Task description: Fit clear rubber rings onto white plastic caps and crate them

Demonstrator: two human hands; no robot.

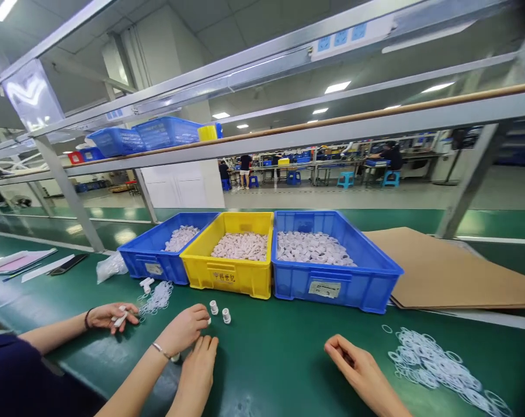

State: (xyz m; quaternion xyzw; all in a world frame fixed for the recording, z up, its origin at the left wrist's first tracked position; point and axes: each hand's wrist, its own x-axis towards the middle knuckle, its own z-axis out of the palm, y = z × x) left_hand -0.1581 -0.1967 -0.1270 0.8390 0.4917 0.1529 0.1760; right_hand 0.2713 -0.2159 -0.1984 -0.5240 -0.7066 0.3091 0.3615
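My left hand [198, 370] rests low over the green bench, beside a co-worker's braceleted hand [185, 330]. Its fingers are bent together, and whatever lies under them is hidden. Just beyond stand two small white plastic fittings [226, 315], upright on the bench. My right hand [358, 366] hovers to the right, thumb and fingertips closed together; any small thing in the pinch does not show. Nearest to it on the right lies a loose pile of thin white rings [431, 362]. Another white piece [175, 358] shows partly between my left hand and the co-worker's wrist.
A blue bin [336, 284], a yellow bin [228, 280] and another blue bin [153, 267] line the back, holding small white parts. Cardboard [454, 272] lies right. The co-worker's other hand [112, 315] holds a white piece near more rings [158, 298].
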